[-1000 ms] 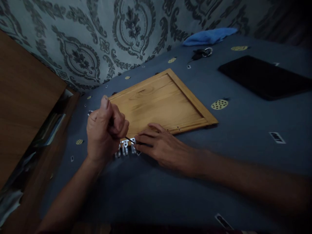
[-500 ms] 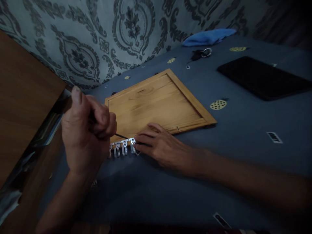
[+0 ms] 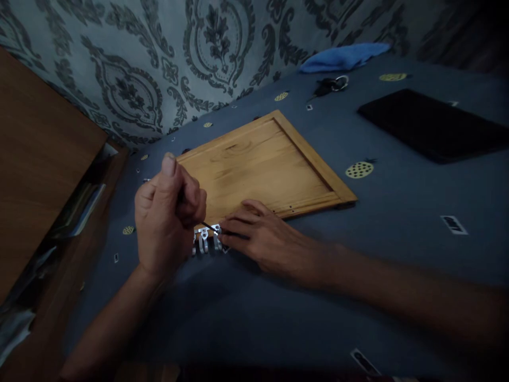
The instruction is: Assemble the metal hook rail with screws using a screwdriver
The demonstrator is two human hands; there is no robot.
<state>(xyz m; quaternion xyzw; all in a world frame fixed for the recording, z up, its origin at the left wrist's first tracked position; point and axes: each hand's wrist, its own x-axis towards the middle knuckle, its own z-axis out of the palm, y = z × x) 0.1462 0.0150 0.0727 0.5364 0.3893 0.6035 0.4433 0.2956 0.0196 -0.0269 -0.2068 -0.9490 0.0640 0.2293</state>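
My left hand [image 3: 169, 212] is closed in a fist with the thumb on top. From it a thin dark shaft, like a screwdriver [image 3: 208, 226], slants down to a silver hook rail [image 3: 205, 233]. The handle is hidden inside the fist. The rail lies along the near edge of a framed wooden board [image 3: 248, 170], its hooks hanging toward me. My right hand [image 3: 264, 236] lies stretched out on that edge, its fingertips at the rail's right end, where the shaft's tip meets it. Part of the rail is behind my left hand.
The board lies on a blue cloth [image 3: 397, 254] with pineapple prints. Farther back are keys [image 3: 330, 86], a blue rag [image 3: 345, 57] and a flat black object [image 3: 429, 124]. At left stands a wooden cabinet [image 3: 43, 159] with books on a shelf. A patterned wall covering closes off the back.
My left hand has moved right with the screwdriver, bringing its tip to the rail's right end and covering more of the rail. My right hand stays in place.
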